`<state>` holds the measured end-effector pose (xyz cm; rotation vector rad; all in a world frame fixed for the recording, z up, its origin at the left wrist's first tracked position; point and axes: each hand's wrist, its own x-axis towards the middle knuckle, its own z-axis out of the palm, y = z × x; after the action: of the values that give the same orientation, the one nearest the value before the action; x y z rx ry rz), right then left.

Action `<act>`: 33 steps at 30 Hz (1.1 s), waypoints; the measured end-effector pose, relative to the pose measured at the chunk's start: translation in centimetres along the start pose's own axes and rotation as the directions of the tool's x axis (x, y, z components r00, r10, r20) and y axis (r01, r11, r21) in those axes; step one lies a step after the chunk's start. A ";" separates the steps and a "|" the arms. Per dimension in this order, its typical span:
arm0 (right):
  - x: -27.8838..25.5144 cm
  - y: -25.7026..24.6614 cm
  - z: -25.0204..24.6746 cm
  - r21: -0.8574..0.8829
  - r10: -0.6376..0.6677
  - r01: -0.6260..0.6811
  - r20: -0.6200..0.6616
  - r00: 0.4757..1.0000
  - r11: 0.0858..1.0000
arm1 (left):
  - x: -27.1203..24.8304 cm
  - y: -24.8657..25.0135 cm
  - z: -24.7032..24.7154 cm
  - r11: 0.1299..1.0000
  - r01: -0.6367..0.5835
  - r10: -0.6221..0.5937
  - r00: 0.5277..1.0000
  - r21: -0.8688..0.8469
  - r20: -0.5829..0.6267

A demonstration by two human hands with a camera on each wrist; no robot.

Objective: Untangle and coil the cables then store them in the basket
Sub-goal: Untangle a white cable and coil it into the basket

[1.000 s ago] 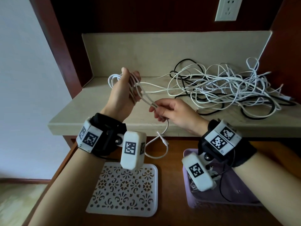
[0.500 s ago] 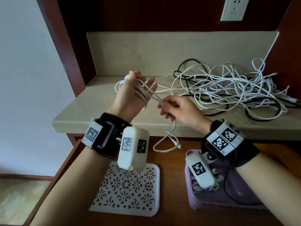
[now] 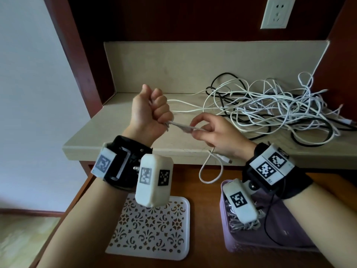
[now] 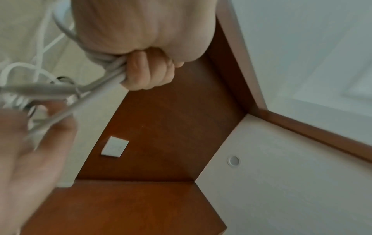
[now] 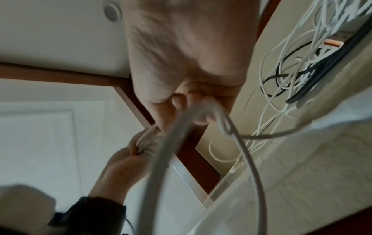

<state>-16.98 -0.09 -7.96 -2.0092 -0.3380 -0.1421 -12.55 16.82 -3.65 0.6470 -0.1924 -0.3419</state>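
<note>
Beige shelf (image 3: 116,132) behind, left hand (image 3: 148,113) now fisted round white cable (image 3: 181,127), right hand (image 3: 216,132) grip pinching it

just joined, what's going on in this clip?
A person is winding up a white cable. The left hand is a fist gripping the coiled loops, and the right hand pinches the strand stretched between the two hands; the cable's free end with its plug dangles below the right hand. A big tangle of white and black cables lies on the beige shelf, not yet sorted. The purple basket on the wooden desk below already holds some cable.
</note>
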 end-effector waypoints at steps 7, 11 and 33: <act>-0.8 2.0 -1.5 -0.226 0.033 -0.025 0.032 0.999 0.974 | 0.7 5.6 -3.1 0.951 -0.307 0.308 0.933 0.038 -0.187; -0.5 2.8 -2.9 -0.306 0.011 -0.032 -0.069 0.998 0.952 | 0.6 8.2 -5.2 0.916 -0.400 0.388 0.880 0.014 -0.275; 2.7 1.4 -4.9 -0.700 0.109 -0.216 -0.195 0.975 0.681 | 0.8 6.8 -4.6 0.904 -0.411 0.379 0.898 -0.115 -0.223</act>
<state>-13.75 -4.57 -6.35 -2.7870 0.0127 -0.3428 -8.80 24.16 -2.98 0.4641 -0.1030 0.1021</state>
